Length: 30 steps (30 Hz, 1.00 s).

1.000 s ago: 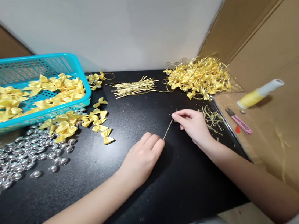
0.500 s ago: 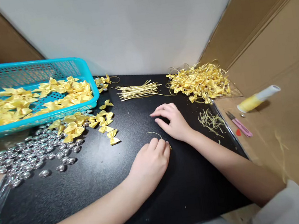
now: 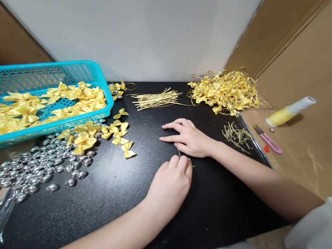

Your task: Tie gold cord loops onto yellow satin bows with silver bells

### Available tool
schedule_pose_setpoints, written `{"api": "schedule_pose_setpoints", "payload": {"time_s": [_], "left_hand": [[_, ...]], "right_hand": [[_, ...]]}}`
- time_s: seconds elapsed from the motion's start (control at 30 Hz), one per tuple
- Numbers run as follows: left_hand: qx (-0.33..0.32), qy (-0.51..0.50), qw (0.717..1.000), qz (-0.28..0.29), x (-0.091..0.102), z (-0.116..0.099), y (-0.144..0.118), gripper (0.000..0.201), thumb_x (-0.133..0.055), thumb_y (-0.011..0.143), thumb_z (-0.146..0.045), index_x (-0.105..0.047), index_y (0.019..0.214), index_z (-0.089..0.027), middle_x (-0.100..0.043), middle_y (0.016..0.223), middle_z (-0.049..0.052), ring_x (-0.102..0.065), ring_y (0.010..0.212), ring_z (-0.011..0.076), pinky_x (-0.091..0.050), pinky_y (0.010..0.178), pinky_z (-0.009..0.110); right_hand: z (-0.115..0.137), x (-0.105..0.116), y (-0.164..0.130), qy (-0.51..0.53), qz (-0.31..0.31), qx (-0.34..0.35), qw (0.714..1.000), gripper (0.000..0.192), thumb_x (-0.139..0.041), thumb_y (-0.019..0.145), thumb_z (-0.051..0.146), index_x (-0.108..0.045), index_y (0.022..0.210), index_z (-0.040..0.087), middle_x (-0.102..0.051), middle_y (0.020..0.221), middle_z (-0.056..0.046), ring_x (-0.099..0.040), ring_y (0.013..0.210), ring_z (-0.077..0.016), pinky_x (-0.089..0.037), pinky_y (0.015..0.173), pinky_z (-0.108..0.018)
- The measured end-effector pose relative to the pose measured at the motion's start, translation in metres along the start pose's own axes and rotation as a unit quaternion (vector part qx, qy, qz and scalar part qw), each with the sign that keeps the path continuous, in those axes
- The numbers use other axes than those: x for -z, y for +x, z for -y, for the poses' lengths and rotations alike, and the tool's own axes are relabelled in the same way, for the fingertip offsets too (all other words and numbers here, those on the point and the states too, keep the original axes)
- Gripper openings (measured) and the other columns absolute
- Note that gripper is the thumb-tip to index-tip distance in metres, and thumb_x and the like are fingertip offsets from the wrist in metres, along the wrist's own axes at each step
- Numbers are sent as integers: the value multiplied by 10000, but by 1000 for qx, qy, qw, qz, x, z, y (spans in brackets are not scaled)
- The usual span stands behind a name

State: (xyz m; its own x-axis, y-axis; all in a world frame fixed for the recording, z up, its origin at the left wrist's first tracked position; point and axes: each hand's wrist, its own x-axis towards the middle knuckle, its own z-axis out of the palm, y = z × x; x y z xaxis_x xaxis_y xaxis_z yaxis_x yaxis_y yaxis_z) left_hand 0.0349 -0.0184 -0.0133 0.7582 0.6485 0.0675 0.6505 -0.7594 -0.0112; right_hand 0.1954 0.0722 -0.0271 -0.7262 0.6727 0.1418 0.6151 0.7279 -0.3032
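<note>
Head view: my left hand (image 3: 170,183) pinches a gold wire (image 3: 179,154) on the black bench (image 3: 109,202), grip closed on it; my right hand (image 3: 188,138) lies flat and open just beside, fingers spread; bows (image 3: 118,133) lie left.

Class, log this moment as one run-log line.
left hand: pinching gold cord | right hand: flat on black table beside cord | nearby: yellow bows, silver beads

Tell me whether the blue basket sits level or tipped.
Tipped. The blue basket leans with its near rim low over the silver beads, and yellow bows lie spilled below that edge.
</note>
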Motion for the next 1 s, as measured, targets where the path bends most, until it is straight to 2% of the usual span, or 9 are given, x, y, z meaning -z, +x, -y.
{"api": "schedule_pose_setpoints", "payload": {"time_s": [0.1, 0.2, 0.27, 0.33, 0.43, 0.53, 0.7, 0.87, 1.0], "left_hand": [[-1, 3, 1000, -12, -2, 1, 0, 342, -511, 861, -59, -619, 1186, -42, -617, 863, 88, -587, 761, 226, -527, 586, 331], [-2, -9, 999, -35, -4, 3, 0, 391, -529, 862, -68, -577, 1248, -27, -619, 839, 76, -588, 745, 224, -527, 577, 327], [4, -22, 998, -52, -5, 4, 0, 362, -553, 860, -88, -594, 1216, -42, -621, 837, 73, -591, 749, 229, -530, 579, 332], [9, -41, 997, -58, -5, 6, 0, 248, -585, 851, -112, -646, 1089, -75, -618, 822, 67, -589, 748, 233, -536, 584, 339], [9, -80, 995, -66, -3, 8, 1, 107, -635, 841, -182, -659, 921, -116, -621, 815, 64, -585, 752, 241, -553, 608, 363], [-14, -111, 989, -98, -6, 9, 0, 179, -628, 857, -218, -654, 993, -104, -643, 886, 82, -589, 802, 248, -571, 669, 378], [-58, -115, 983, -129, -21, 12, -2, 170, -539, 899, -108, -661, 1013, -74, -655, 874, 93, -597, 796, 235, -575, 677, 360], [-75, -145, 975, -152, -27, 13, -3, 196, -495, 930, -112, -653, 1041, -80, -677, 887, 103, -615, 844, 224, -569, 710, 338], [-88, -205, 963, -153, -26, 14, -2, 191, -491, 937, -141, -663, 1021, -138, -691, 895, 86, -623, 871, 200, -561, 744, 315]], "right_hand": [[-1, 3, -4, -6, -18, 0, 1000, 430, -489, 899, 145, -618, 1296, 247, -506, 1418, -60, -395, 1239, -251, -354, 1056, -472], [4, 9, -15, -19, -94, -30, 995, 398, -467, 900, 113, -650, 1243, 199, -573, 1354, -70, -438, 1204, -245, -384, 1023, -447], [12, 11, -27, -35, -149, -69, 986, 344, -465, 900, 112, -699, 1142, 186, -641, 1253, -68, -484, 1149, -244, -415, 973, -432], [23, 11, -41, -48, -162, -103, 980, 301, -482, 902, 124, -717, 1083, 168, -691, 1136, -70, -543, 1050, -239, -443, 908, -423], [39, 7, -57, -50, -146, -138, 978, 309, -472, 909, 127, -706, 1110, 145, -694, 1133, -84, -583, 1049, -243, -466, 900, -439], [46, -1, -62, -61, -138, -165, 975, 343, -447, 930, 150, -668, 1188, 102, -668, 1206, -116, -593, 1110, -252, -485, 955, -450], [46, -13, -63, -98, -103, -165, 976, 404, -376, 954, 166, -638, 1227, 24, -637, 1271, -172, -589, 1192, -283, -497, 1040, -445], [46, -13, -70, -86, -43, -149, 984, 481, -327, 984, 211, -481, 1391, 5, -479, 1446, -196, -455, 1364, -298, -417, 1128, -507], [26, -4, -65, -29, 2, -113, 993, 500, -378, 981, 239, -410, 1438, 39, -408, 1502, -178, -356, 1429, -279, -357, 1159, -540]]}}
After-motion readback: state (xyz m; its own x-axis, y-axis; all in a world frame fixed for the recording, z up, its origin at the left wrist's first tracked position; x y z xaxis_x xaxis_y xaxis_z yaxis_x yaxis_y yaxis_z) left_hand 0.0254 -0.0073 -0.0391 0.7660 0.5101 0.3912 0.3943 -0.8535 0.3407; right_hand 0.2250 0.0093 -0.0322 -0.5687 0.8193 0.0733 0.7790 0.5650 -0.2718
